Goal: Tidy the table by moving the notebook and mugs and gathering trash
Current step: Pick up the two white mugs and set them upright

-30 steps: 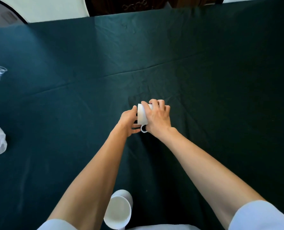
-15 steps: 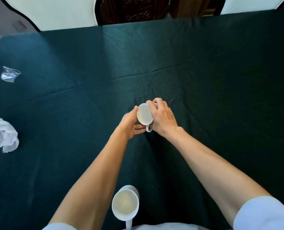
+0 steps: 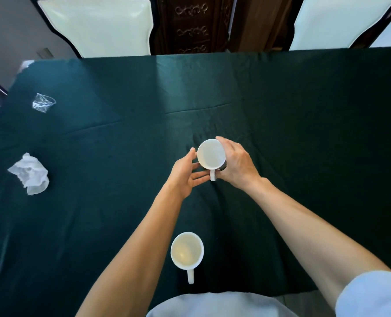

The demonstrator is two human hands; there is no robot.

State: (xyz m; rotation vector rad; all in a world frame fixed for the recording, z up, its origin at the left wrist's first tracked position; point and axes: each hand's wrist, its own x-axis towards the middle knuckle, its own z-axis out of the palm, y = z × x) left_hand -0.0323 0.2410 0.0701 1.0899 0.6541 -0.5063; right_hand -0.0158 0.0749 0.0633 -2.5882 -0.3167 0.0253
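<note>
Standing upright, the far mug (image 3: 211, 154) points its handle toward the person.

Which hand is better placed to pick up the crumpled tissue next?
Left, probably. The left hand is open, and the crumpled tissue lies on its side; the right hand grips the upright mug.

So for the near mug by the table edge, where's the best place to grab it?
Probably by the handle: the near mug stands upright, mouth up, handle pointing back at the person, so a hand coming from the near side reaches it first.
</note>
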